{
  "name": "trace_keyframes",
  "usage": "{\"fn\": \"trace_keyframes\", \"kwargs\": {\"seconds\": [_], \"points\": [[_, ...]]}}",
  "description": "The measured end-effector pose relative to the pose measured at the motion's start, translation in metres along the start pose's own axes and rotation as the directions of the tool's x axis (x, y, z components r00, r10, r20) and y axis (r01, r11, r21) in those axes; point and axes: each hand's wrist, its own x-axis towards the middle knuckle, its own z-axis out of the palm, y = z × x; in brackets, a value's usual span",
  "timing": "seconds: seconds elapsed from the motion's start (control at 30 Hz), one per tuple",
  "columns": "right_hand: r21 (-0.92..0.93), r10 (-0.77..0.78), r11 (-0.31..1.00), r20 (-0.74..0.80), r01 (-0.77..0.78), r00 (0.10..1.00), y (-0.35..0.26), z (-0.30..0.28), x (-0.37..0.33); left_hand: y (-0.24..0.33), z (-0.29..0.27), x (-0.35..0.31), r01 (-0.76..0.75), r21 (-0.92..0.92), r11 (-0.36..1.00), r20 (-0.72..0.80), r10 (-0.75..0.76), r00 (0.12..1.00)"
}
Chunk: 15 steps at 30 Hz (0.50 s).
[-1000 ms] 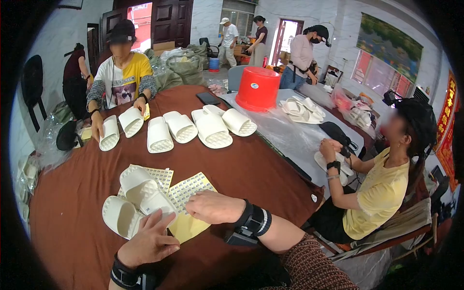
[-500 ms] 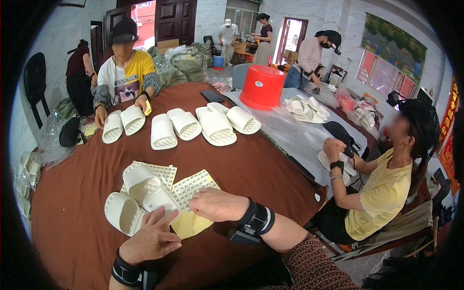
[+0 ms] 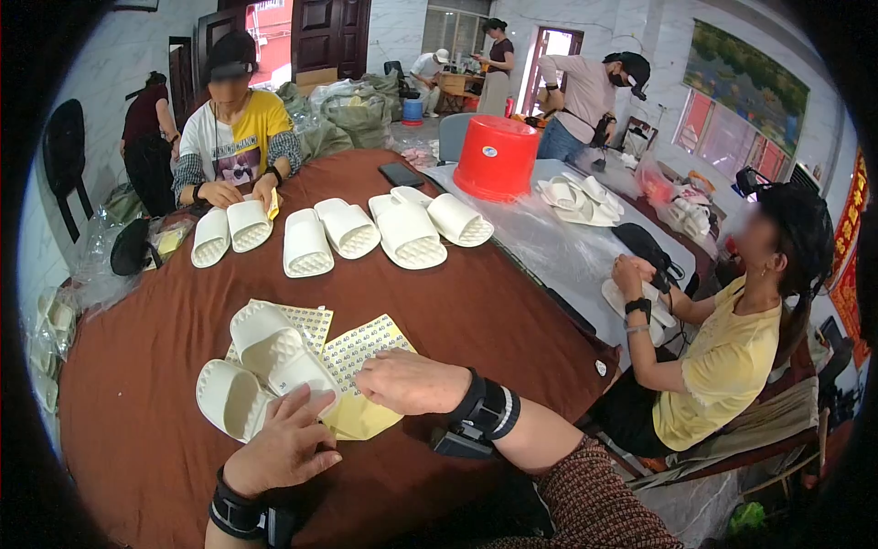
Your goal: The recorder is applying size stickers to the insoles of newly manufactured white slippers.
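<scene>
A pair of cream slide slippers, the upper one (image 3: pixel 267 337) and the lower one (image 3: pixel 233 403), lies in front of me, toes away to the left. My left hand (image 3: pixel 285 446) rests on the heel end of the pair, fingers stretched out and thumb apart. Under the slippers lies one yellow-backed sticker sheet (image 3: pixel 311 322); another sticker sheet (image 3: pixel 366 423) is beside them to the right. Over that second sheet my right hand (image 3: pixel 416 382) is bent with its fingertips pinched together. Whatever sits between those fingertips is hidden or too small to see.
Several cream slippers (image 3: pixel 307 245) stand in pairs across the far side of the brown cloth (image 3: pixel 476 320). A co-worker opposite touches one pair; another person sits at the right. A phone (image 3: pixel 402 175), a red bucket (image 3: pixel 497 160) and clear plastic film (image 3: pixel 558 242) lie farther off.
My right hand has shifted only slightly over the sticker sheet; my left hand stays on the slippers. The co-worker opposite has drawn both hands together behind a slipper pair.
</scene>
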Motion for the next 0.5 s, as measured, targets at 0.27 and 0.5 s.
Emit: {"fn": "trace_keyframes", "kwargs": {"seconds": [0.27,0.5], "points": [[0.003,0.019,1.0,0.004,-0.019,1.0,-0.0018,-0.0005,0.0003,0.0032,-0.0014,-0.0004,0.023,-0.025,0.999,0.024,-0.023,0.999],[0.009,0.002,1.0,-0.007,-0.002,1.0,-0.0015,-0.0002,0.0004,0.0032,-0.002,-0.0007,0.024,-0.02,1.0,0.033,-0.023,0.999]]}}
